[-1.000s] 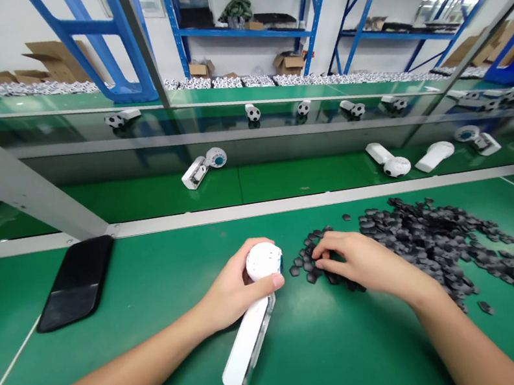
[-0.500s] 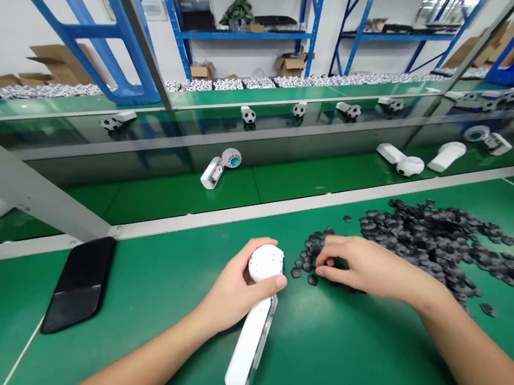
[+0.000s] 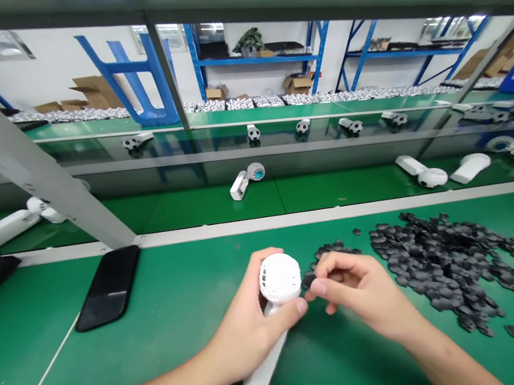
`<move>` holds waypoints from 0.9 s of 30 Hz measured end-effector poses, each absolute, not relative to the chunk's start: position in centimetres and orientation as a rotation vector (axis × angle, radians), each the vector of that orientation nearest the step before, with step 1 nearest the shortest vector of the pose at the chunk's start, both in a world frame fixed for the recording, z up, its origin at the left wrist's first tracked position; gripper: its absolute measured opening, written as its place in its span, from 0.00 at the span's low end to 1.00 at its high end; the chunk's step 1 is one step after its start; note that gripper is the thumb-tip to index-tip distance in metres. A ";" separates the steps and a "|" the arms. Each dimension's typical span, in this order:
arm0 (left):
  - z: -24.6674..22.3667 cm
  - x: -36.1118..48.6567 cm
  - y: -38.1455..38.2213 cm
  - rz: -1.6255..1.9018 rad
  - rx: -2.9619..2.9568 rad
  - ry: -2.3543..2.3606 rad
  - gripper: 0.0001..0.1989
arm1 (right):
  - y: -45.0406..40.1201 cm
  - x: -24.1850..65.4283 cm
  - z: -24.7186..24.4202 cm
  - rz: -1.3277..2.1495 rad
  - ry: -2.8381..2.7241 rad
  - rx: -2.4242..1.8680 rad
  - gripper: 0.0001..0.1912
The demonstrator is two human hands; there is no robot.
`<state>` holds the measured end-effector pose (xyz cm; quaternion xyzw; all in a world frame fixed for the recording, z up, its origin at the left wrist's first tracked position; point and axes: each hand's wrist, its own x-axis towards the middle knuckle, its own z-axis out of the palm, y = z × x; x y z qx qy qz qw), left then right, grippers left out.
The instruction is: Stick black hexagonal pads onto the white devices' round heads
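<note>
My left hand (image 3: 264,323) is wrapped round the neck of a white handheld fan (image 3: 280,277). The fan's rounded head has small slots and faces up, while its long flat handle points down toward me. Close to the right of the head, my right hand (image 3: 352,291) pinches a small black pentagon-shaped piece (image 3: 308,279) between thumb and finger. Just behind that hand lies a small cluster of similar black pieces (image 3: 335,246). A large pile of black pieces (image 3: 447,266) spreads over the green table (image 3: 187,335) farther right.
A black tray-like slab (image 3: 108,289) lies at the left by a slanted metal post (image 3: 50,168). Beyond the white rail (image 3: 243,226), several white fans (image 3: 432,176) rest on a green belt (image 3: 181,211). Farther back stand a blue stool (image 3: 141,87) and rows of ball-patterned parts (image 3: 344,96).
My right hand has moved from the small cluster toward the fan with a black piece in its fingers. The fan has been turned in my left hand, so its slots now show. The view has tilted up.
</note>
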<state>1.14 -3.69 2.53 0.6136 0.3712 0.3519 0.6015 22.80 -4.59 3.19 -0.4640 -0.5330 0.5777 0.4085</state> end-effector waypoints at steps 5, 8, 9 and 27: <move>3.5 0.8 -4.0 0.831 1.812 0.947 0.32 | -5.3 21.4 2.6 1.490 -1.330 -1.099 0.12; 3.1 1.0 -3.8 0.863 1.871 0.969 0.39 | -5.5 21.0 2.3 1.363 -1.336 -1.145 0.13; 3.0 1.1 -3.7 0.865 1.859 0.988 0.41 | -5.6 20.8 2.2 1.319 -1.341 -1.158 0.14; 5.1 0.7 -1.8 0.602 1.888 0.923 0.19 | -1.8 29.0 3.3 0.930 -1.862 -1.413 0.20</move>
